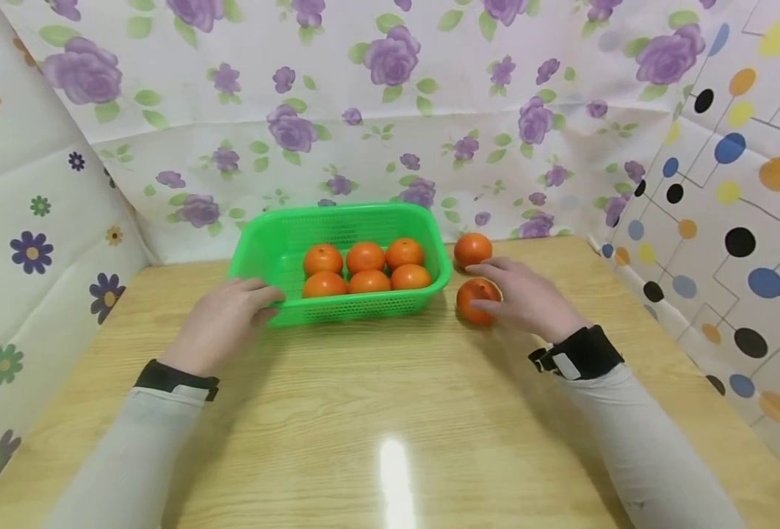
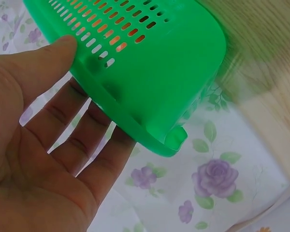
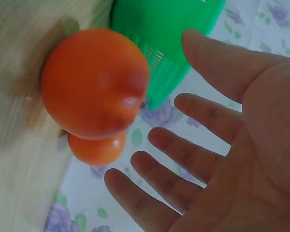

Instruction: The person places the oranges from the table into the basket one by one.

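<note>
A green plastic basket (image 1: 337,308) with slotted walls stands at the back of the table, several oranges (image 1: 366,258) in two rows inside it. My left hand (image 1: 228,316) holds its rim (image 2: 111,104) at the front left corner, the thumb on the near side of the wall and the other fingers behind it. To the right of the basket, my right hand (image 1: 518,294) reaches over a loose orange (image 1: 476,300), fingers spread. In the right wrist view a gap shows between that hand and the orange (image 3: 94,82). Another loose orange (image 1: 473,250) lies just behind.
The wooden table (image 1: 337,411) stretches in front of the basket. A flowered cloth (image 1: 363,162) hangs close behind it. Patterned cloths also rise on the left (image 1: 26,184) and on the right (image 1: 727,220).
</note>
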Available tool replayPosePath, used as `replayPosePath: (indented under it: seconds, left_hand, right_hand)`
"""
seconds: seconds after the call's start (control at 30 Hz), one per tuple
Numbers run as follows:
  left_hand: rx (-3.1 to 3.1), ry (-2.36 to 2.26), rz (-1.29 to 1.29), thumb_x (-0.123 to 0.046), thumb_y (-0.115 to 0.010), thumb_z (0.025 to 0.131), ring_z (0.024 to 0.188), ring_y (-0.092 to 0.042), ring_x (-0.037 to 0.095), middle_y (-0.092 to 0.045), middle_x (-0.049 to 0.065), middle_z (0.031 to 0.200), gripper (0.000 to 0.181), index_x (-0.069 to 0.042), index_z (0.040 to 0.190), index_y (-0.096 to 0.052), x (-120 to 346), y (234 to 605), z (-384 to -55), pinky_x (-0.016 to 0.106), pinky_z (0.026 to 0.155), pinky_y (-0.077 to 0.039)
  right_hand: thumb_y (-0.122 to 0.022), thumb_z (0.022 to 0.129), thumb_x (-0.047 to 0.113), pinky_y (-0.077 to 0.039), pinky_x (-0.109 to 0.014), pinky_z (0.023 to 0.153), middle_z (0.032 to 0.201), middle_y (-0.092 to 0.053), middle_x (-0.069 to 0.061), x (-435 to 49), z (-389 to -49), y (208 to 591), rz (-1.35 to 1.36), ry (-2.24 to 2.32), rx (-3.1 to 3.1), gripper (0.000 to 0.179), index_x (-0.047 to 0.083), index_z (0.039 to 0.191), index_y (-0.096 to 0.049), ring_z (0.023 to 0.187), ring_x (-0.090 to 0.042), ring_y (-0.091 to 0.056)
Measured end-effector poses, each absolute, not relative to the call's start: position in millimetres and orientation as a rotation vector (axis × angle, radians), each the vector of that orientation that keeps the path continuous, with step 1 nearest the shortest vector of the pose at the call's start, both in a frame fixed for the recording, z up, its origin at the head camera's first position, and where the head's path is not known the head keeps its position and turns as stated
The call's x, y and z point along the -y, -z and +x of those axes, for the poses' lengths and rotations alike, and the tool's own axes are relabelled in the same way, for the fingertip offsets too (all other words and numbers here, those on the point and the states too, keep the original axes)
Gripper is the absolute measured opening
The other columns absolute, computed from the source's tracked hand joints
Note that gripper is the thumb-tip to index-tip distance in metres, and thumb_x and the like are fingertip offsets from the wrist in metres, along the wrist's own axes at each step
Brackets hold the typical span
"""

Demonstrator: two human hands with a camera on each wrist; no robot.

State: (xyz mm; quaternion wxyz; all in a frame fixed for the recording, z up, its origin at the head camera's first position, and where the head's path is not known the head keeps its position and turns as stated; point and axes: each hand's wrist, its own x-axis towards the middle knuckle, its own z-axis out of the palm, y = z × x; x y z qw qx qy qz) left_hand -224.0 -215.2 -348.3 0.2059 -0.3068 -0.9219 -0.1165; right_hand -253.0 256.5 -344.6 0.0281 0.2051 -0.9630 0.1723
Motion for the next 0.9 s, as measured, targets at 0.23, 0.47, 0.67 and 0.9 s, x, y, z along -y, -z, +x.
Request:
replayPosePath:
  seconds: [0.23,0.47,0.67,0.9]
  left_hand:
    - [2.577,0.308,-0.842,-0.001,-0.087,0.093,0.096,-0.07,0.033,-0.076,0.006,0.103,0.018,-0.009,0.108,-0.082,213,347,-224,0.051,0.085,-0.062]
    - [2.56,0.328,-0.843,0.001,-0.087,0.092,0.094,-0.069,0.032,-0.075,0.005,0.1,0.019,-0.009,0.107,-0.081,213,346,-220,0.05,0.084,-0.061]
    - [2.551,0.321,-0.842,0.001,-0.088,0.092,0.096,-0.07,0.033,-0.076,0.007,0.102,0.019,-0.008,0.108,-0.082,215,346,-220,0.05,0.085,-0.062]
    - [2.568,0.318,-0.835,0.0,-0.088,0.093,0.098,-0.071,0.034,-0.077,0.007,0.104,0.019,-0.008,0.109,-0.082,214,348,-222,0.051,0.087,-0.062]
  right_hand:
    - [-0.092,0.094,0.032,-0.042,-0.071,0.12,0.165,-0.048,-0.023,-251,-254,359,0.595,-0.616,3.021,0.083,0.01,0.164,-0.053,0.148,-0.049,-0.046]
    - [-0.094,0.092,0.025,-0.044,-0.069,0.119,0.164,-0.048,-0.022,-248,-255,361,0.601,-0.61,3.015,0.083,0.01,0.163,-0.054,0.144,-0.049,-0.05]
    - [-0.095,0.09,0.02,-0.045,-0.067,0.118,0.162,-0.05,-0.023,-246,-257,363,0.593,-0.594,3.006,0.082,0.008,0.161,-0.056,0.14,-0.049,-0.054]
    - [-0.093,0.091,0.014,-0.046,-0.068,0.117,0.163,-0.049,-0.025,-244,-257,370,0.591,-0.606,2.98,0.073,0.005,0.156,-0.06,0.137,-0.051,-0.056]
